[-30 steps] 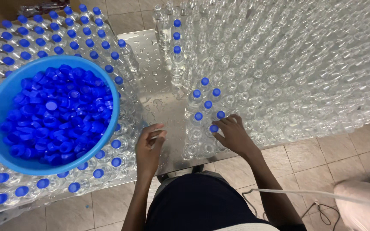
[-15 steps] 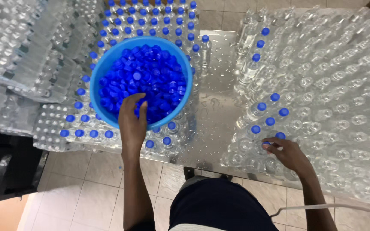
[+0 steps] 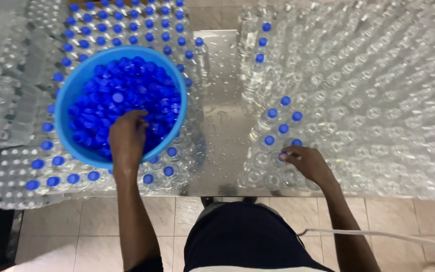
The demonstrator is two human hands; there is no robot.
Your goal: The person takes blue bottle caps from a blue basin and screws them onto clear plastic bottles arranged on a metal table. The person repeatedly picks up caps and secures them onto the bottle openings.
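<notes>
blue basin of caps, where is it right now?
Head view, left side: the blue basin sits on top of the capped bottles, left of the bare metal table strip, with the left hand inside.

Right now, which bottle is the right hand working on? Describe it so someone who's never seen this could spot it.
Start at the wet metal table and look to the big block of clear bottles on its right side. Near that block's front left corner, the right hand rests its fingertips on one bottle. It carries a blue cap, while the bottles in front of it stand open.
</notes>
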